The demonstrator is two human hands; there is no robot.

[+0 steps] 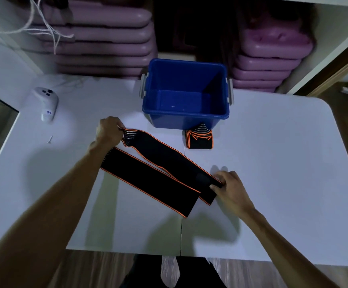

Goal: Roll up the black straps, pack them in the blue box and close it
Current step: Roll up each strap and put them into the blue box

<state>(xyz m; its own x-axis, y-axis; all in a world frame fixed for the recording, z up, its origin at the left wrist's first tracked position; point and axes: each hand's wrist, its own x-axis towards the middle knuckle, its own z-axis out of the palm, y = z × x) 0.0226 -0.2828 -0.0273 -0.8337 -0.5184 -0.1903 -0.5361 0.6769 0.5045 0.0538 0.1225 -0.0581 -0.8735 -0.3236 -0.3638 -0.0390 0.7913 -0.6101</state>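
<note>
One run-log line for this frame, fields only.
left hand: grips far strap end | right hand: pinches its near end | near strap: flat | rolled strap: beside blue box | box: open, empty

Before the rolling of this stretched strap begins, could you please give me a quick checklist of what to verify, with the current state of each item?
1. Left hand grips the striped end of the stretched strap: ok.
2. Right hand pinches the opposite end: ok.
3. Strap free of twists: cannot tell; the striped end looks bunched.
4. Second strap out of the way: not ok, it lies alongside, partly underneath.
5. Blue box open and empty: ok.
6. Rolled strap packed: not ok, it sits on the table against the box.
</note>
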